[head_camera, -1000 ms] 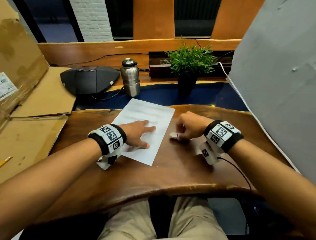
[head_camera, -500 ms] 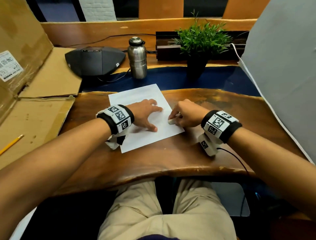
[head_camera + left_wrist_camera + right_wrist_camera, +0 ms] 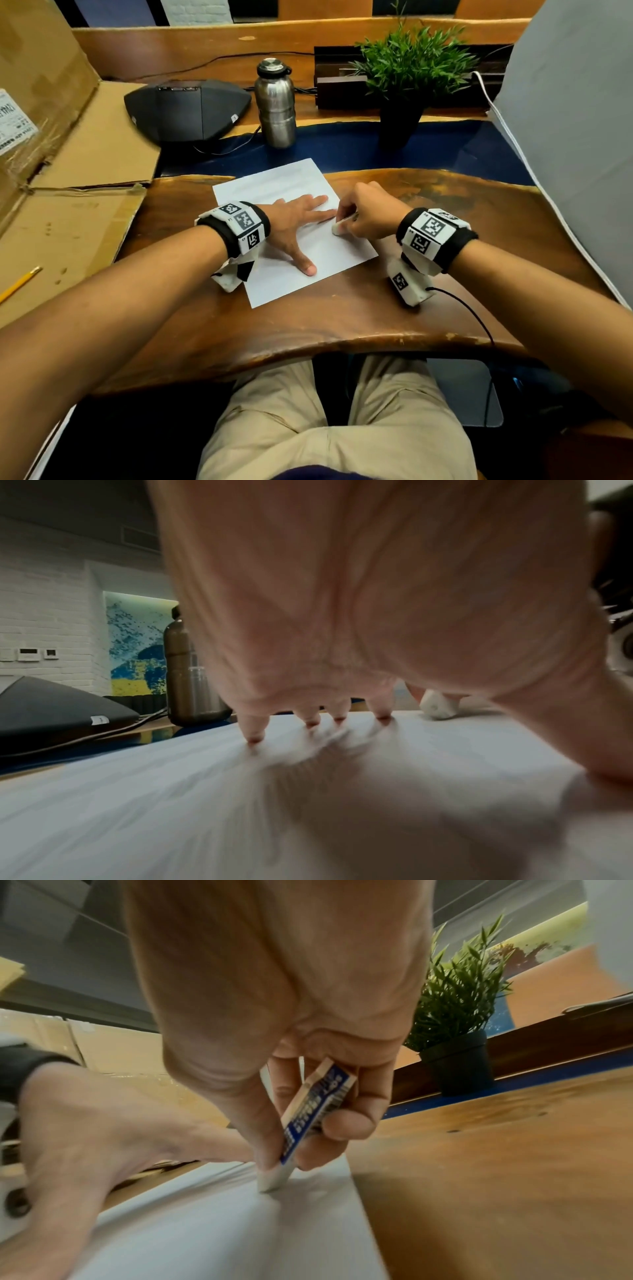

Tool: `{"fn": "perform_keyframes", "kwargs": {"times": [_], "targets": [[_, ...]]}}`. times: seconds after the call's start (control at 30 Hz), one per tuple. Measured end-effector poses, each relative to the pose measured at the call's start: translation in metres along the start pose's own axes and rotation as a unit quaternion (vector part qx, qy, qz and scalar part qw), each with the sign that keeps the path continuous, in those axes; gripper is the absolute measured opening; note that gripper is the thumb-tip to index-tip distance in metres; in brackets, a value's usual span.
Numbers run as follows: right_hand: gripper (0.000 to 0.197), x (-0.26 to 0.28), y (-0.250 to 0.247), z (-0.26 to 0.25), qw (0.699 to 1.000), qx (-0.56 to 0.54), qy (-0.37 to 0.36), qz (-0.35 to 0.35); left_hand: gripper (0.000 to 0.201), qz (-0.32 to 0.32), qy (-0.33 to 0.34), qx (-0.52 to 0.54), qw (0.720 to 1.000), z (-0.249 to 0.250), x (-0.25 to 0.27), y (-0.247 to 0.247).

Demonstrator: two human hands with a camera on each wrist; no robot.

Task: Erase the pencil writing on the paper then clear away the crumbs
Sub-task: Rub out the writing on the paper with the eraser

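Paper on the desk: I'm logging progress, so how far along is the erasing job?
Done: the left hand lies flat on the paper, pinning it. In hand: the right hand pinches the eraser, its tip touching the sheet near its right edge. Left: rubbing out any writing, too faint to make out, then clearing crumbs; none are visible.

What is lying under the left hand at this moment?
The left hand rests flat on the white paper, fingertips touching the sheet. The paper lies on the wooden desk. Any writing beneath the palm is covered.
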State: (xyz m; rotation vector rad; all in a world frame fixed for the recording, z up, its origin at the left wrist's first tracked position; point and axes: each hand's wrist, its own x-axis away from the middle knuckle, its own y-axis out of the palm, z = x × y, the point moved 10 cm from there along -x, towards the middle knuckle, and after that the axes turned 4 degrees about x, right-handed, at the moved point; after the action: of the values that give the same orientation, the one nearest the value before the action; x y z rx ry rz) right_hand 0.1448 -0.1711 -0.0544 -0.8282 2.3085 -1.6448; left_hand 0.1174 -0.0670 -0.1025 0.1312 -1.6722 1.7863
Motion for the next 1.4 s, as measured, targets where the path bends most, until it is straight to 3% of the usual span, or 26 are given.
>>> {"fn": "perform_keyframes", "kwargs": {"times": [0.23, 0.5, 0.67, 0.8, 0.9, 1.07, 1.17, 1.3, 1.4], "targets": [[0.012, -0.009, -0.016, 0.025, 0.998, 0.003, 0.057, 0.034, 0.118, 0.012, -0.001, 0.015, 1.000, -0.003, -0.003, -0.002], [0.010, -0.011, -0.010, 0.019, 0.998, -0.016, 0.038, 0.043, 0.118, 0.004, -0.009, 0.026, 1.000, -0.006, -0.003, -0.001], [0.012, -0.005, 0.002, 0.015, 0.999, -0.026, 0.008, -0.046, 0.121, -0.010, -0.037, 0.015, 0.999, -0.007, -0.002, -0.003], [0.014, -0.010, -0.016, 0.028, 0.998, -0.031, 0.037, 0.027, 0.124, -0.020, -0.045, -0.001, 0.999, -0.006, -0.004, -0.002], [0.017, -0.007, 0.002, 0.016, 0.998, -0.020, -0.008, -0.058, 0.123, -0.020, -0.050, -0.004, 0.999, -0.008, -0.003, -0.002], [0.016, -0.013, -0.009, 0.028, 0.999, -0.039, 0.032, -0.001, 0.124, -0.023, -0.050, -0.009, 0.998, -0.007, -0.004, -0.002], [0.016, -0.010, 0.007, 0.012, 0.998, -0.020, -0.009, -0.067, 0.124, -0.028, -0.056, -0.004, 0.998, -0.008, -0.004, -0.002], [0.016, -0.014, -0.009, 0.028, 0.998, -0.045, 0.045, 0.007, 0.126, -0.027, -0.050, -0.003, 0.998, -0.007, -0.006, -0.001], [0.017, -0.009, 0.009, 0.013, 0.997, -0.032, 0.003, -0.064, 0.125, -0.030, -0.058, 0.001, 0.998, -0.008, -0.005, -0.001]]}}
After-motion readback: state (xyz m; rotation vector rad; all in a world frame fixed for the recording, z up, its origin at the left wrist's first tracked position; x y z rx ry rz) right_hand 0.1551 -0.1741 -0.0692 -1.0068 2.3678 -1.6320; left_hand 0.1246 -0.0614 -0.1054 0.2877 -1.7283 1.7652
